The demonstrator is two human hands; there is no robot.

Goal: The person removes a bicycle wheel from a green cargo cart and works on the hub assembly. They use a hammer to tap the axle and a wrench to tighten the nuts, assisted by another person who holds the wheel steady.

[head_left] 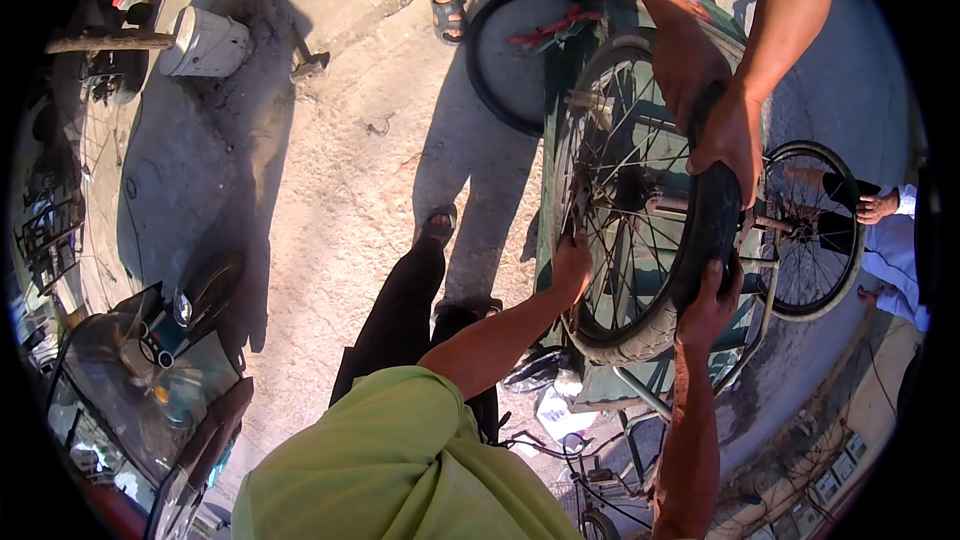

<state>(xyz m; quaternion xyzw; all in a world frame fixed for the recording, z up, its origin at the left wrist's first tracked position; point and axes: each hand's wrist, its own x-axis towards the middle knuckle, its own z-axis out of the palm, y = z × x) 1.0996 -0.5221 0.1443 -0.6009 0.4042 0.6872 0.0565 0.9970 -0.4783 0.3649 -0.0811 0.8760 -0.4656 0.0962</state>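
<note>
A spoked bicycle wheel (pixel 632 188) with a black tyre (pixel 648 340) lies tilted on a green metal cart bed (pixel 625 390). My left hand (pixel 573 268) is closed at the wheel's left edge. Its fingertips are partly hidden there, and a small dark part shows above them that I cannot make out. With my right hand (pixel 710 302), I grip the tyre on the wheel's lower right, thumb on top. Farther up that side, a co-worker's two hands (pixel 728 135) press on the tyre, one behind the other.
A loose tyre (pixel 474 65) leans against the cart's far left. Another spoked wheel (pixel 815 280) stands at the right, beside a person in pale blue (pixel 895 260). A white bucket (pixel 207 43) and a hammer (pixel 312 66) lie left. Below is a bicycle (pixel 590 485).
</note>
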